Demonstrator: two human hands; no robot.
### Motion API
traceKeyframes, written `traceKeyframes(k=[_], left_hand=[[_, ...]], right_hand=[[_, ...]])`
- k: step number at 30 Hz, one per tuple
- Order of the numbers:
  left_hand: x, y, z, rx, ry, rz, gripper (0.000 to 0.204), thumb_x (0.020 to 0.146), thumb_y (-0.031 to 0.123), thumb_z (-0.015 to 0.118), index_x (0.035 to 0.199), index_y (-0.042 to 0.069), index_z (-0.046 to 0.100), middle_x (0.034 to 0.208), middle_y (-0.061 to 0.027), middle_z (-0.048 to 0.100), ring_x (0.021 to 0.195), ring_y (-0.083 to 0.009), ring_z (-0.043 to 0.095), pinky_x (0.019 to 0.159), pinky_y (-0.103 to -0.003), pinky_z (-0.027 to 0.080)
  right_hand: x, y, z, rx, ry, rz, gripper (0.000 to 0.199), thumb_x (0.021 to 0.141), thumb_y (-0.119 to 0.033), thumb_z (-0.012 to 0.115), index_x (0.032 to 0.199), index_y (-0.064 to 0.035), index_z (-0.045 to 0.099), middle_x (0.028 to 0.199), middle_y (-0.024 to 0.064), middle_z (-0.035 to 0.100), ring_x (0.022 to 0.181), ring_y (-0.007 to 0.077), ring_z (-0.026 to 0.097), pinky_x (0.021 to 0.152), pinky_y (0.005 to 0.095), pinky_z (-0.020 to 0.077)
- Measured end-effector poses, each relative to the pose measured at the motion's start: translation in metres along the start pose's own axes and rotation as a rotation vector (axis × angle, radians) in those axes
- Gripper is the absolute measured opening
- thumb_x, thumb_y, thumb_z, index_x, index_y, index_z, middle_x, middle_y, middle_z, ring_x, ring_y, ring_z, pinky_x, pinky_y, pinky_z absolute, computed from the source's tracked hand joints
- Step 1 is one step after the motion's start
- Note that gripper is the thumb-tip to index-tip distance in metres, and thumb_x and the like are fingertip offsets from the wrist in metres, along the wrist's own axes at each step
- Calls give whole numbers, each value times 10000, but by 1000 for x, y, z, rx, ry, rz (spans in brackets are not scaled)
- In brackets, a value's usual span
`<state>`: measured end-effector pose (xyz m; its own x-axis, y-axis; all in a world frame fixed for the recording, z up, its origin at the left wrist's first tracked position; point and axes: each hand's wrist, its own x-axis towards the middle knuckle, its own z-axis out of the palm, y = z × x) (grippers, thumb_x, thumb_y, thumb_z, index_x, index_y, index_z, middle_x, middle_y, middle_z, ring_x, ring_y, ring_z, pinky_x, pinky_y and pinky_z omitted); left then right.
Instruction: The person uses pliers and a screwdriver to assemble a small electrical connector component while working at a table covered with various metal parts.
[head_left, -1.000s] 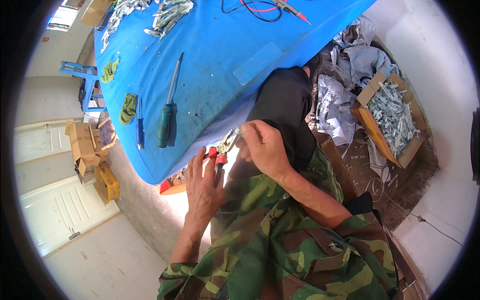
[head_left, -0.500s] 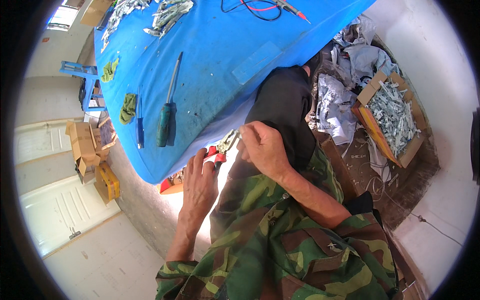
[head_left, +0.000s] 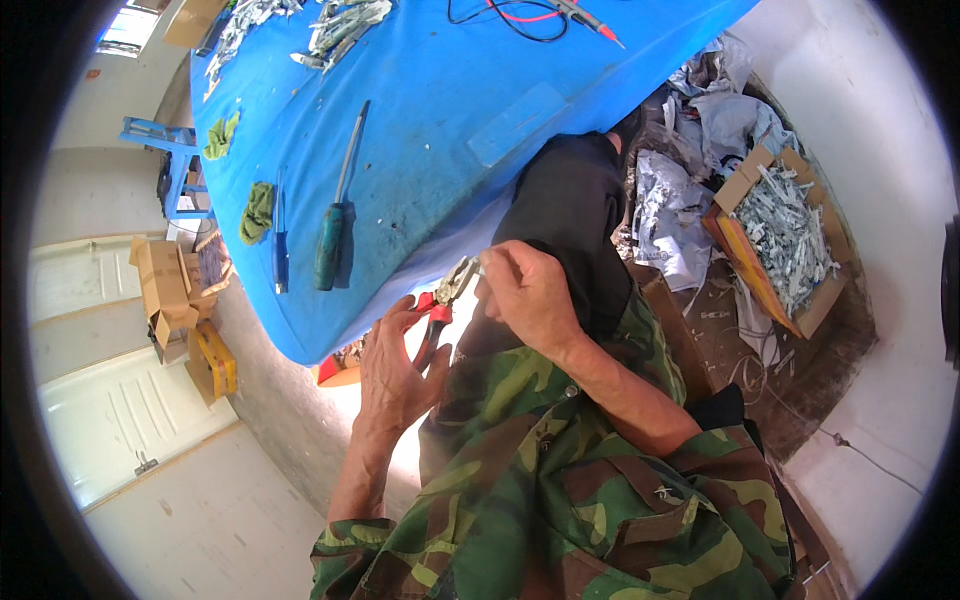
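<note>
My left hand (head_left: 393,368) is round the red and black handles of a pair of pliers (head_left: 440,313), its fingers loosely spread along them. The metal jaws point up and right, toward my right hand (head_left: 530,300). There my thumb and fingertips are pinched together beside the jaw tips, on something too small and washed out by glare to name. Both hands are over my lap, off the near edge of the blue-covered table (head_left: 430,150). A green-handled screwdriver (head_left: 330,245) lies on the table, next to a slimmer blue-handled tool (head_left: 280,255).
Green cloth gloves or rags (head_left: 257,212) lie at the table's left. Piles of metal strips (head_left: 345,30) and test probe leads (head_left: 560,12) are farther back. On the right, an open carton (head_left: 785,240) holds many metal pieces beside crumpled plastic bags (head_left: 670,210). Cardboard boxes (head_left: 165,285) stand at left.
My left hand's fingers have loosened and the plier handles have spread apart, the lower one swinging down toward my thumb. My right hand has stayed in nearly the same place.
</note>
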<state>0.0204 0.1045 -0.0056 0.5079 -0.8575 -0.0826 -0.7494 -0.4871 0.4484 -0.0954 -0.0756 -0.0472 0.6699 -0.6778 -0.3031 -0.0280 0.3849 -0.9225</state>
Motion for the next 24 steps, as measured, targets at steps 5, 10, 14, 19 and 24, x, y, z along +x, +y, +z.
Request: traceKeyframes(k=[5, 10, 14, 19, 24], left_hand=[[4, 4, -3, 79, -57, -46, 697, 882, 93, 732, 1479, -66, 409, 1401, -241, 559, 1217, -435, 555, 1028, -514, 443], [5, 4, -2, 331, -53, 113, 696, 919, 15, 652, 1533, -70, 336, 1438, -269, 513, 1271, -441, 514, 1071, -520, 411], [8, 2, -1, 350, -21, 174, 620, 940, 94, 681, 1463, -97, 409, 1333, -259, 563, 1141, -422, 547, 951, -513, 437], [11, 5, -3, 294, -48, 133, 477, 936, 88, 680, 1347, -49, 481, 1177, -229, 580, 1018, -410, 554, 869, -502, 445], [11, 2, -7, 244, -128, 57, 466, 908, 27, 673, 1319, -41, 466, 1144, -240, 567, 1036, -430, 565, 849, -514, 462]], right_hand=[[-1, 1, 1, -10, -30, 6, 272, 1044, -214, 588, 935, 26, 657, 704, 57, 680, 534, 89, 594, 509, 267, 466], [-3, -3, 1, -114, -17, -38, 272, 1040, -207, 583, 931, 30, 657, 686, 78, 678, 541, 127, 613, 533, 295, 484], [-2, 0, 1, -181, 0, -101, 254, 1036, -178, 591, 923, 42, 652, 663, 140, 675, 580, 232, 680, 578, 359, 520], [-2, 7, 0, -223, 29, -210, 238, 1033, -162, 598, 892, 26, 638, 646, 160, 651, 583, 300, 680, 559, 391, 506], [0, 18, 1, -334, 71, -393, 228, 1032, -146, 593, 867, 8, 619, 665, 216, 622, 612, 409, 650, 535, 437, 482]])
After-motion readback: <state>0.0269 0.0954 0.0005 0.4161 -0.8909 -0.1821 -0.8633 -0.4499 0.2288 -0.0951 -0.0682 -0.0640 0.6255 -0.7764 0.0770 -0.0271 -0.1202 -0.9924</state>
